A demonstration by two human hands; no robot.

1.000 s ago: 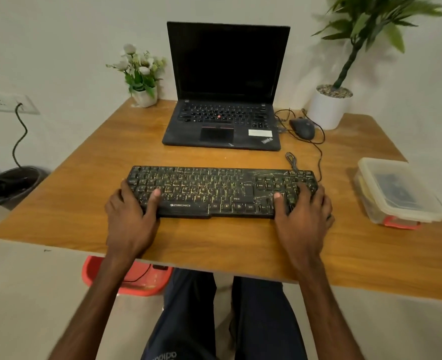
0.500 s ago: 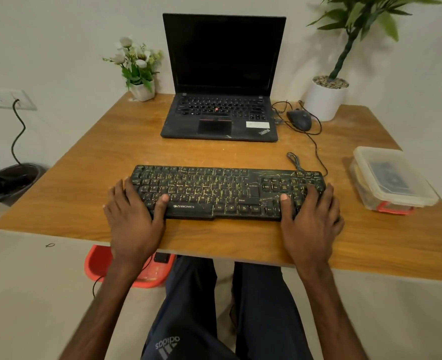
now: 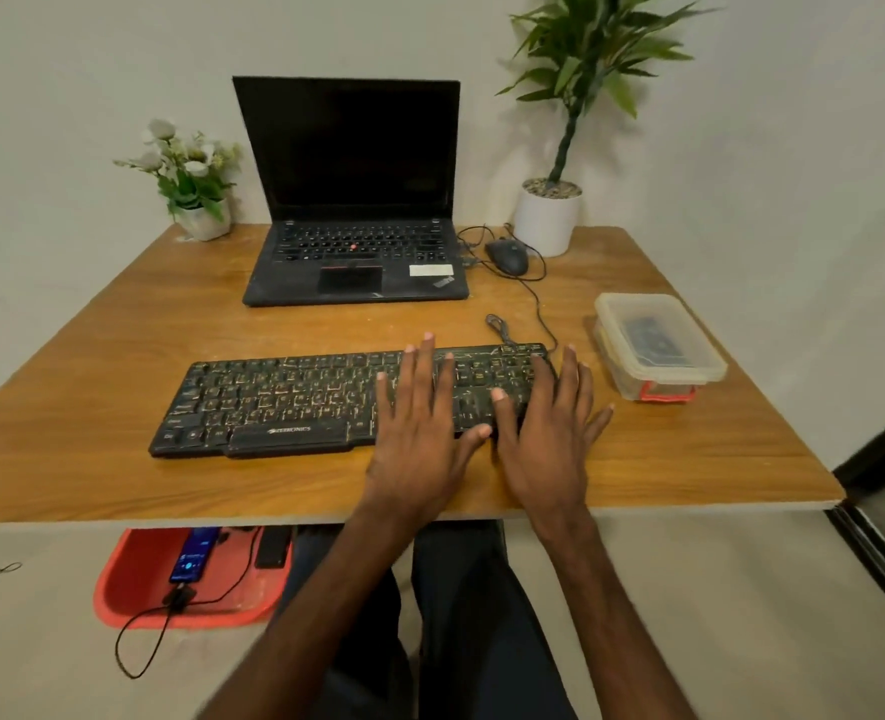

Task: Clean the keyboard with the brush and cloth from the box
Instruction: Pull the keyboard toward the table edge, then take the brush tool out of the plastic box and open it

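Observation:
A dusty black keyboard lies on the wooden table, near its front edge. My left hand is spread flat over the keyboard's right half, fingers straight. My right hand is beside it over the keyboard's right end, fingers also straight and spread. Neither hand holds anything. To the right of the keyboard stands a clear plastic box with its lid on and a red latch; something dark shows inside. No brush or cloth is visible outside it.
An open black laptop stands behind the keyboard, with a wired mouse to its right. A white potted plant and a small flower pot sit at the table's back. A red tray with a phone lies on the floor.
My left hand has moved from the keyboard's left end to its right half. Both hands have let go of the keyboard's ends and now lie spread with straight fingers. The view has shifted.

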